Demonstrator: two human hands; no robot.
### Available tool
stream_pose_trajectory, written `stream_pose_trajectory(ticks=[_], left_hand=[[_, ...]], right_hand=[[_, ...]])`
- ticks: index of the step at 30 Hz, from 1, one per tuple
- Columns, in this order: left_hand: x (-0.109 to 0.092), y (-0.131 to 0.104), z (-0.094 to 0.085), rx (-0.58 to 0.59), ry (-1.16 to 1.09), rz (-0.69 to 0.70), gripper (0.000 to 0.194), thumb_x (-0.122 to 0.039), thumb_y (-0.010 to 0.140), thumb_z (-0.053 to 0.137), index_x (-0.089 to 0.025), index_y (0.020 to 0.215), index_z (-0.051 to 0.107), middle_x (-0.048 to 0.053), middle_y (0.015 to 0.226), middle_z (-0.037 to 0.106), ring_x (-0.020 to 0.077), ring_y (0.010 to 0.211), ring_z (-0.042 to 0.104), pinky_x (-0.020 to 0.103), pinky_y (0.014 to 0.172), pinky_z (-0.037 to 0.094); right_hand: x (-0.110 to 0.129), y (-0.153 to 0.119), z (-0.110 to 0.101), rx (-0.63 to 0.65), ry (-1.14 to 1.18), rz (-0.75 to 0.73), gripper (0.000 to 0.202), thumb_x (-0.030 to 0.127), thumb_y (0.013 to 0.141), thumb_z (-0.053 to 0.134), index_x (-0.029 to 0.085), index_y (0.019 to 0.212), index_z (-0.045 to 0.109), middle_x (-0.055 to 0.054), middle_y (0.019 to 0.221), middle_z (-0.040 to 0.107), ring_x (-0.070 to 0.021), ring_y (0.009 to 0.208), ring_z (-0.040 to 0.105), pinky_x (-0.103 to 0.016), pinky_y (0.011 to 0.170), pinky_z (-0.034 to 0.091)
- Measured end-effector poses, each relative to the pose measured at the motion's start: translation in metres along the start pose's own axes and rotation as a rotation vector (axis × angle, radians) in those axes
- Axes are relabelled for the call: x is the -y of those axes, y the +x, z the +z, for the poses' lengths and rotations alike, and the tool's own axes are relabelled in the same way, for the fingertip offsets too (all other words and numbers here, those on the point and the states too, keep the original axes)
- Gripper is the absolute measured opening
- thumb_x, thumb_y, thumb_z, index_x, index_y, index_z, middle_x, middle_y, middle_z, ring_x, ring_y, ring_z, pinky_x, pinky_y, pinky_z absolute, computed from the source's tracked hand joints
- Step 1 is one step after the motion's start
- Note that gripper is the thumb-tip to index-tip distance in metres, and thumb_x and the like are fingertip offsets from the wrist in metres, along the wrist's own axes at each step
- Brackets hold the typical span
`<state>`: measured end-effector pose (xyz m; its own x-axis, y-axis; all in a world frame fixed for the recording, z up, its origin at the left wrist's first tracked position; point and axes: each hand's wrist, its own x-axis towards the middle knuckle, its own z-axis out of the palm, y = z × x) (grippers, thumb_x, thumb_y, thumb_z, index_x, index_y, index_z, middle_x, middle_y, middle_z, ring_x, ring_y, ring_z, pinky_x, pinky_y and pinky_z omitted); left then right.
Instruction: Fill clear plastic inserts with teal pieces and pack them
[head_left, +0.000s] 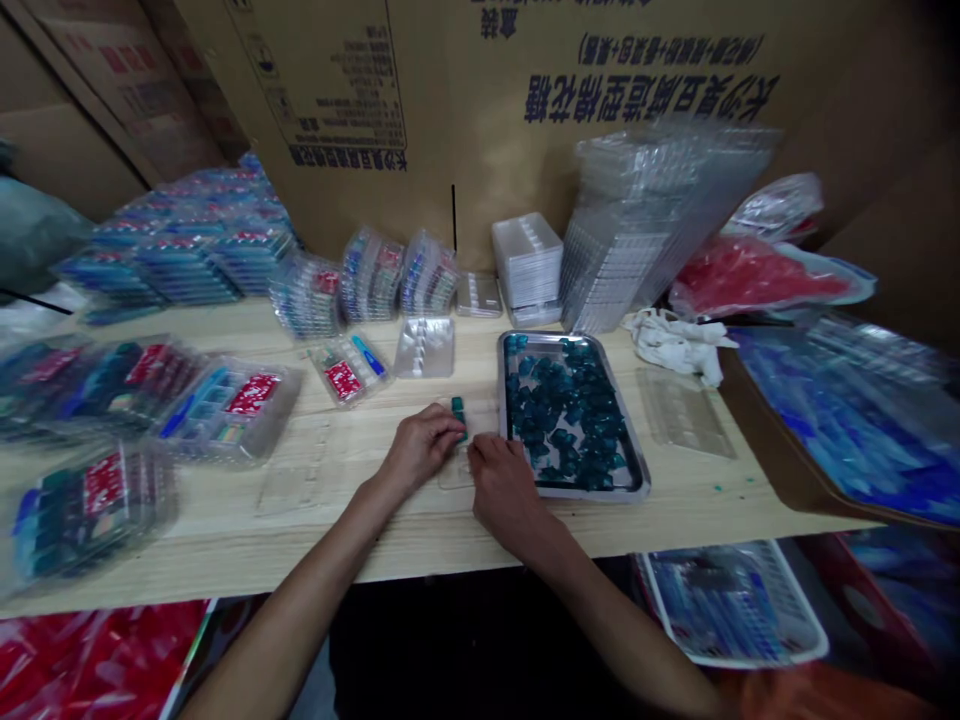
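A clear plastic compartment tray (452,478) lies on the table in front of me, partly hidden by both hands. Small dark green pieces (457,405) sit in a column at its upper part. My left hand (422,445) is closed, its fingertips pinched beside the lower green piece; what they pinch is hidden. Over the tray's right side my right hand (508,490) is also closed, fingers pointing down into it, their contents out of sight. Just right of that hand, a metal tray (639,478) holds many loose dark green translucent pieces (559,410).
Filled clear cases (232,410) stand stacked at left, more behind. One case with a red card and blue tool (349,370) lies nearer the middle. Empty clear trays (527,262) are piled at the back. White gloves (671,342) and a carton of blue packets (847,430) are right.
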<state>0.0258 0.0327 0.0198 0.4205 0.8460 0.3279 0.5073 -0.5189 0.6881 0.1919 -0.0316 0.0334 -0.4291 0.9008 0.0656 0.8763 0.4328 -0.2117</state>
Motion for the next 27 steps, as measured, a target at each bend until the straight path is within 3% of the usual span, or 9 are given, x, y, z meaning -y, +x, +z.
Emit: stream_pose_trajectory(ticks=[4, 9, 11, 14, 17, 19, 21, 24, 27], left_hand=[[0.004, 0.001, 0.005, 0.021, 0.029, 0.040, 0.018, -0.021, 0.090, 0.058, -0.021, 0.089, 0.076, 0.006, 0.090, 0.072, 0.0160, 0.082, 0.068, 0.027, 0.076, 0.054], [0.008, -0.008, 0.007, 0.003, 0.205, 0.113, 0.025, -0.019, 0.092, 0.052, -0.022, 0.100, 0.075, 0.008, 0.099, 0.073, 0.0172, 0.090, 0.069, 0.026, 0.079, 0.055], [0.011, -0.011, 0.004, -0.045, 0.293, 0.115, 0.027, -0.018, 0.092, 0.050, -0.021, 0.104, 0.074, 0.009, 0.103, 0.071, 0.0177, 0.091, 0.068, 0.026, 0.077, 0.055], [0.013, -0.009, -0.002, -0.083, 0.355, 0.079, 0.029, -0.018, 0.091, 0.048, -0.020, 0.106, 0.073, 0.009, 0.102, 0.069, 0.0178, 0.086, 0.067, 0.027, 0.073, 0.055], [-0.002, 0.000, -0.002, -0.145, 0.318, 0.045, 0.031, -0.018, 0.089, 0.050, -0.018, 0.113, 0.070, 0.012, 0.112, 0.067, 0.0224, 0.101, 0.065, 0.034, 0.086, 0.055], [-0.021, 0.008, 0.005, -0.191, 0.214, 0.009, 0.031, -0.020, 0.089, 0.052, -0.018, 0.114, 0.069, 0.013, 0.116, 0.066, 0.0247, 0.109, 0.063, 0.038, 0.094, 0.053], [-0.042, 0.017, 0.019, -0.170, 0.005, -0.080, 0.027, -0.022, 0.089, 0.053, -0.019, 0.110, 0.070, 0.011, 0.108, 0.069, 0.0226, 0.100, 0.065, 0.037, 0.089, 0.054], [-0.066, 0.034, 0.048, -0.099, -0.436, -0.352, 0.024, -0.025, 0.091, 0.053, -0.019, 0.107, 0.070, 0.006, 0.091, 0.072, 0.0161, 0.076, 0.067, 0.029, 0.070, 0.056], [-0.076, 0.051, 0.070, -0.129, -0.816, -0.594, 0.022, -0.026, 0.086, 0.065, -0.017, 0.106, 0.070, 0.003, 0.082, 0.072, 0.0117, 0.061, 0.064, 0.023, 0.059, 0.053]], right_hand=[[-0.001, 0.003, -0.001, 0.003, 0.033, -0.002, 0.028, 0.007, 0.083, 0.050, 0.010, 0.106, 0.065, -0.015, 0.110, 0.062, -0.0261, 0.103, 0.052, -0.039, 0.085, 0.036], [-0.010, 0.002, -0.017, 0.002, 0.122, -0.015, 0.027, 0.007, 0.083, 0.049, 0.014, 0.104, 0.065, -0.011, 0.107, 0.063, -0.0232, 0.105, 0.054, -0.036, 0.089, 0.034], [-0.023, 0.001, -0.025, -0.030, 0.152, 0.073, 0.029, 0.007, 0.084, 0.048, 0.016, 0.106, 0.064, -0.009, 0.108, 0.063, -0.0222, 0.106, 0.054, -0.035, 0.090, 0.033], [-0.053, 0.000, -0.035, -0.118, 0.044, 0.347, 0.031, 0.008, 0.085, 0.047, 0.016, 0.112, 0.060, -0.014, 0.114, 0.060, -0.0259, 0.107, 0.053, -0.037, 0.089, 0.032], [-0.085, -0.003, -0.037, -0.065, -0.060, 0.478, 0.029, 0.008, 0.084, 0.048, 0.013, 0.111, 0.057, -0.016, 0.107, 0.062, -0.0284, 0.101, 0.054, -0.038, 0.085, 0.031], [-0.098, -0.006, -0.036, -0.055, -0.027, 0.469, 0.026, 0.011, 0.085, 0.048, 0.014, 0.110, 0.056, -0.014, 0.103, 0.063, -0.0273, 0.098, 0.055, -0.038, 0.085, 0.031], [-0.102, -0.008, -0.036, -0.135, 0.032, 0.454, 0.024, 0.016, 0.087, 0.049, 0.016, 0.111, 0.055, -0.012, 0.108, 0.062, -0.0263, 0.100, 0.054, -0.037, 0.087, 0.030], [-0.097, -0.010, -0.036, -0.283, 0.098, 0.412, 0.022, 0.020, 0.090, 0.047, 0.018, 0.111, 0.054, -0.011, 0.114, 0.060, -0.0256, 0.106, 0.052, -0.037, 0.091, 0.030], [-0.089, -0.010, -0.035, -0.338, 0.202, 0.333, 0.020, 0.018, 0.090, 0.044, 0.018, 0.107, 0.053, -0.011, 0.110, 0.060, -0.0247, 0.106, 0.053, -0.036, 0.091, 0.033]])
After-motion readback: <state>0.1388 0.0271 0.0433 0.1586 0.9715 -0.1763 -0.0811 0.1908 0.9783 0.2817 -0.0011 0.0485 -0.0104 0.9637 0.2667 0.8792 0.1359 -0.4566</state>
